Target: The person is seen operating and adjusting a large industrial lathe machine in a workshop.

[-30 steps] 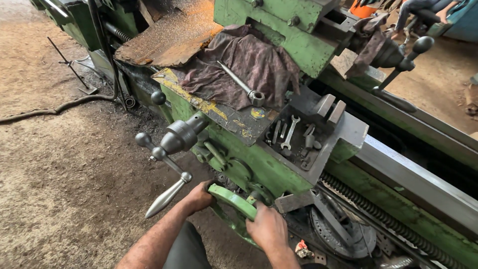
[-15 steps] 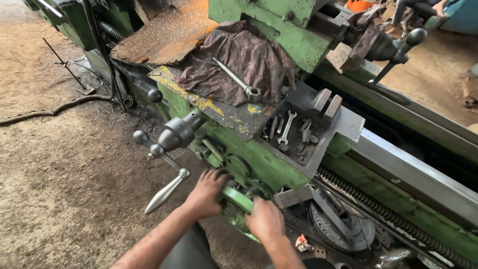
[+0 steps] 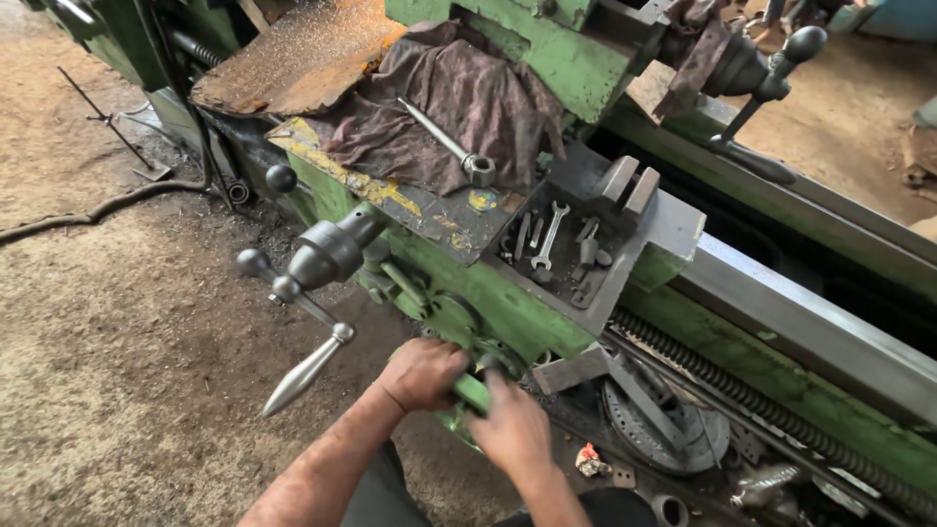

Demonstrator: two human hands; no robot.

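Both hands clenched on one green handle low on the front of the lathe apron: left hand wraps its upper-left end, fingers curled over, right hand closes on the lower end just beside it, only a short green strip shows between the two grips. Head view, looking down: handle sits below the apron's green face, near a round green hub just above the knuckles. Left of the hands, a grey handwheel hub with ball-ended spokes and one long tapered chrome crank handle pointing down-left, apart from the left hand. On top of the carriage, a dark purple rag with a long box spanner lying across it, ring end toward the camera. Right of that, a recessed grey tray holding small open-end wrenches and other bits, too small to sort. Rusty swarf-covered plate at top left. Leadscrew runs along the bed to the right, a round toothed plate lies under it near the right hand. Tailstock lever with black ball knob at top right. Dirt floor on the left, a cable trailing across it.
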